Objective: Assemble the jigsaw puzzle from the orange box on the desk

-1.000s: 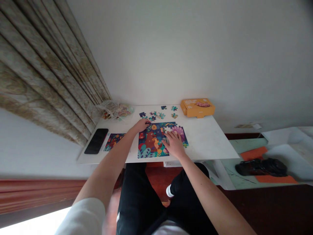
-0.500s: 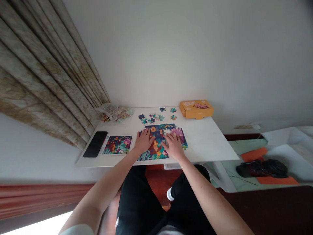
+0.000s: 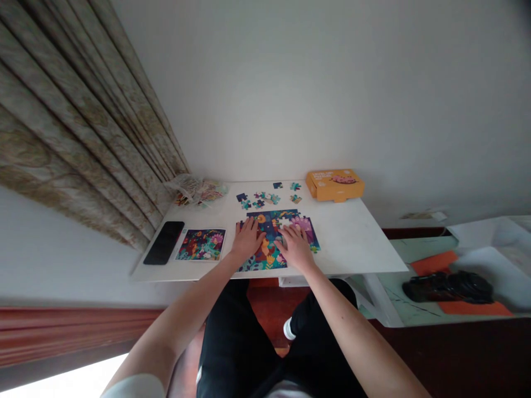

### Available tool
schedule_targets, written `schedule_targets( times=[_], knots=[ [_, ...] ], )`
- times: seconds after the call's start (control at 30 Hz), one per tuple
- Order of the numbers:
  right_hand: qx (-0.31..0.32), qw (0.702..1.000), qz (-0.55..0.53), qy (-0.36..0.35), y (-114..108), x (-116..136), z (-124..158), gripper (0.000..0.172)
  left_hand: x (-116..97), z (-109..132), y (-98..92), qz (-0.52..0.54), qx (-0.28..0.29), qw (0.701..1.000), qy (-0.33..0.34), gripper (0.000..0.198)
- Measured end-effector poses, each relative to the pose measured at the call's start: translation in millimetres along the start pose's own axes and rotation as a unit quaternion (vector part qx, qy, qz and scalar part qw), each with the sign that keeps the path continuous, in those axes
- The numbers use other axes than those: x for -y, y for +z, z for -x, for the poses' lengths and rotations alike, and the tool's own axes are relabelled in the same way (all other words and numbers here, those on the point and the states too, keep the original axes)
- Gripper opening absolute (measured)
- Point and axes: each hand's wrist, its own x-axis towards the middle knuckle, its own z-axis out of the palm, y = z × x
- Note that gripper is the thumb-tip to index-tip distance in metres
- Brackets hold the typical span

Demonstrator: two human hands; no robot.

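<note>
- Two hands lie spread, holding nothing: left hand [image 3: 248, 241] and right hand [image 3: 295, 247] flat on my puzzle [image 3: 270, 222]
- Most of it joined
- Several loose pieces [image 3: 259, 200] remain on the table [image 3: 352, 243]

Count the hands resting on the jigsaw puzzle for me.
2: the left hand lies flat on the left part of the jigsaw puzzle, and the right hand lies flat on its right part.

A white short sleeve [image 3: 133, 387], bare forearms [image 3: 352, 342], and black trousers [image 3: 232, 326] with a white patch [image 3: 289, 329].
</note>
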Motion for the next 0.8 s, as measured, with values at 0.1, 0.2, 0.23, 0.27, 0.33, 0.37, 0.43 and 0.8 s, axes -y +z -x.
schedule_targets(
  times=[0.1, 0.2, 0.23, 0.27, 0.33, 0.37, 0.43, 0.8],
  knots=[
    [-0.010, 1.000, -0.006, -0.004, 3, 0, 0, 0.042, -1, 0, 3.9, 0.006, -0.011, 1.000, -0.006, 0.059],
    [-0.039, 0.998, -0.043, -0.005, 4, 0, -1, 0.036, 0, 1, 6.4, 0.013, -0.018, 1.000, -0.007, 0.058],
    [-0.060, 0.996, -0.066, -0.002, 4, -2, -1, 0.034, 1, 1, 6.6, 0.016, -0.021, 1.000, -0.007, 0.056],
    [-0.088, 0.992, -0.093, 0.003, 2, -6, -2, 0.032, 2, 1, 6.3, 0.018, -0.025, 0.999, -0.007, 0.054],
    [-0.147, 0.979, -0.144, 0.014, -5, -19, -1, 0.031, 4, -3, 4.1, 0.029, -0.035, 0.999, -0.007, 0.050],
    [-0.172, 0.972, -0.158, 0.021, -11, -29, 1, 0.031, 5, -8, 2.1, 0.036, -0.040, 0.998, -0.008, 0.048],
    [-0.196, 0.969, -0.147, 0.036, -24, -55, 6, 0.030, 5, -21, -3.3, 0.052, -0.049, 0.997, -0.012, 0.045],
    [-0.144, 0.978, 0.028, 0.150, -45, -148, 28, 0.036, -6, -126, -18.7, 0.058, 0.044, 0.993, -0.089, 0.043]
  ],
)
